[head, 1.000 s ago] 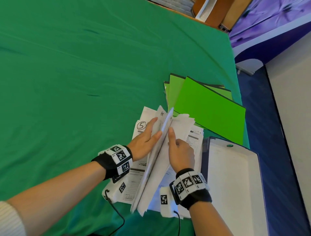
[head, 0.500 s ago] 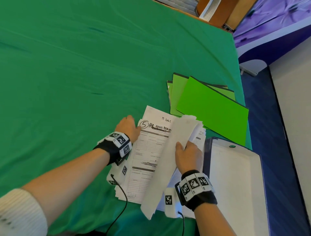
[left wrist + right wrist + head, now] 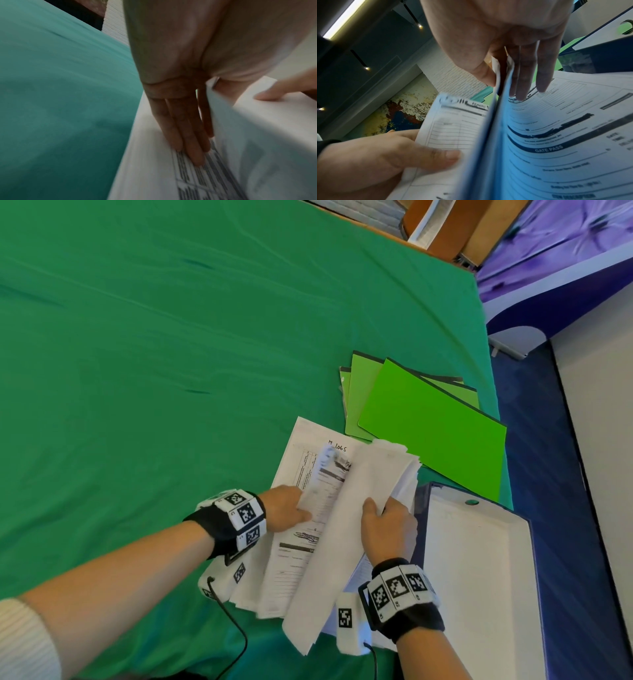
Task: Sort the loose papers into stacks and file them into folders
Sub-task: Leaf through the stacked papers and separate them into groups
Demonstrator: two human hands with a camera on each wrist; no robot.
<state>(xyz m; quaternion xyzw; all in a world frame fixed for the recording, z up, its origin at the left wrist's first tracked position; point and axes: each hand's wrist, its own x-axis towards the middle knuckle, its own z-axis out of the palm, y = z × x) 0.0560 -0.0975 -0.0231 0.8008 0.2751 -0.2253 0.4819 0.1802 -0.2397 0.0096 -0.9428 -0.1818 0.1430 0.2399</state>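
Hands (image 3: pixel 339 513) part papers (image 3: pixel 308 542) near table edge (image 3: pixel 493 412).

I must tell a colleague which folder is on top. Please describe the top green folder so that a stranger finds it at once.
On the green tablecloth, beyond the papers, lies a fanned pile of green folders, just beyond the open white box. The top green folder is the brightest, fully visible, and lies tilted across the others.

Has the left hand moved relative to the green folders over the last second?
Yes. The left hand went left, away from the green folders, then came back right and now lifts a sheet.
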